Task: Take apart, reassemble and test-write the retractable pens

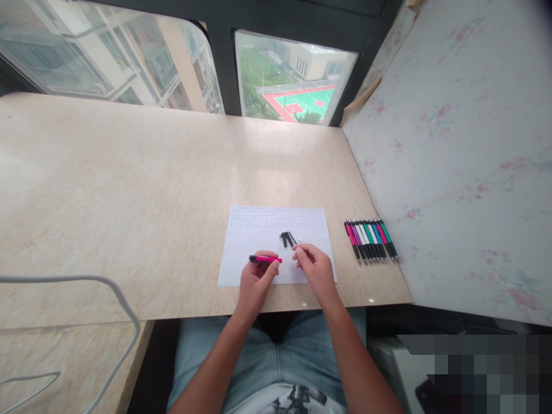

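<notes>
While the left hand [257, 280] pinches a bright pink pen barrel [264, 259], black at one end, above the paper [250, 236], I can't tell whether the right hand [317, 269], fingertips together, grips anything.

Pink barrel [267, 259] in left fingers [272, 268], black parts [284, 239] on paper [244, 244]

Writing [276, 217] on the paper [244, 244] is illegibly small.

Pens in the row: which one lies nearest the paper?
The pink pen at the row's left end; the other pens lie farther right, toward the floral wall.
</notes>
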Available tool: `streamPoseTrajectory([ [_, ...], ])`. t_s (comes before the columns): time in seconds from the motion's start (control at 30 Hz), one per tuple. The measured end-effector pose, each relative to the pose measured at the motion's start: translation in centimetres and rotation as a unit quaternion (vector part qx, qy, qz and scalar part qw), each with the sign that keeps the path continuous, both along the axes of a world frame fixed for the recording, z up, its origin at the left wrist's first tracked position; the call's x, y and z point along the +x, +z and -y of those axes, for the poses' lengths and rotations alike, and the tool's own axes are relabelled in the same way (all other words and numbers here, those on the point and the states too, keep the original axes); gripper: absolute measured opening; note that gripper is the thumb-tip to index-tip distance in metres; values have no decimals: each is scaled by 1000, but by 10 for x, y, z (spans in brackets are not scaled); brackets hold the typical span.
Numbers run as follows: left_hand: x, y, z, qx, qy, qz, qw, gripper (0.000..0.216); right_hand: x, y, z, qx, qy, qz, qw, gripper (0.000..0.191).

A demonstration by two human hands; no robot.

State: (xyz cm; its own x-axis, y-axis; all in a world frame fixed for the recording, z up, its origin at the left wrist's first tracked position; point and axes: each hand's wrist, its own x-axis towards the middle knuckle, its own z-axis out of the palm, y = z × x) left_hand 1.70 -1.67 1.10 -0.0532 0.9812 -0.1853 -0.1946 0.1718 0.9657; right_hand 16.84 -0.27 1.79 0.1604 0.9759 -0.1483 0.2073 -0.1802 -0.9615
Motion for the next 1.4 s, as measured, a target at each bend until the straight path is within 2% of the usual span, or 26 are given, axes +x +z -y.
streamPoseTrajectory([
  [0.07,2,1,-1,0,4,-18,1000,20,-11,2,11,-58,18,-148,987,24],
  [0.17,4,6,-4,17,-9,-74,997,18,-24,3,19,-97,-3,-308,947,23],
  [0.27,4,16,-7,66,-60,-201,976,13,-27,3,20,-113,-25,-403,908,22],
  [0.37,1,24,-7,105,-90,-287,948,11,-23,2,20,-122,-22,-438,890,19],
  [0.47,-1,26,-7,93,-113,-268,952,11,-21,2,22,-124,-7,-447,886,19],
  [0.6,-2,20,-8,33,-128,-135,982,19,-20,3,23,-123,12,-436,891,19],
  [0.7,-3,16,-8,14,-128,-89,988,27,-17,3,24,-106,12,-388,915,20],
  [0.8,-7,14,-7,50,-117,-180,975,30,-5,1,24,-65,-32,-280,957,22],
  [0.87,-12,13,-4,91,-104,-288,948,26,8,-1,23,-35,-79,-184,979,25],
  [0.97,-18,8,-1,148,-105,-419,890,20,28,-7,20,-11,-128,-46,991,31],
  [1.1,-20,0,3,185,-124,-494,840,18,42,-13,15,12,-132,133,982,29],
  [1.23,-17,-4,4,201,-125,-531,814,18,40,-15,12,42,-96,309,945,25],
  [1.4,-17,-6,4,212,-126,-544,802,19,38,-16,13,70,-55,393,915,28],
])
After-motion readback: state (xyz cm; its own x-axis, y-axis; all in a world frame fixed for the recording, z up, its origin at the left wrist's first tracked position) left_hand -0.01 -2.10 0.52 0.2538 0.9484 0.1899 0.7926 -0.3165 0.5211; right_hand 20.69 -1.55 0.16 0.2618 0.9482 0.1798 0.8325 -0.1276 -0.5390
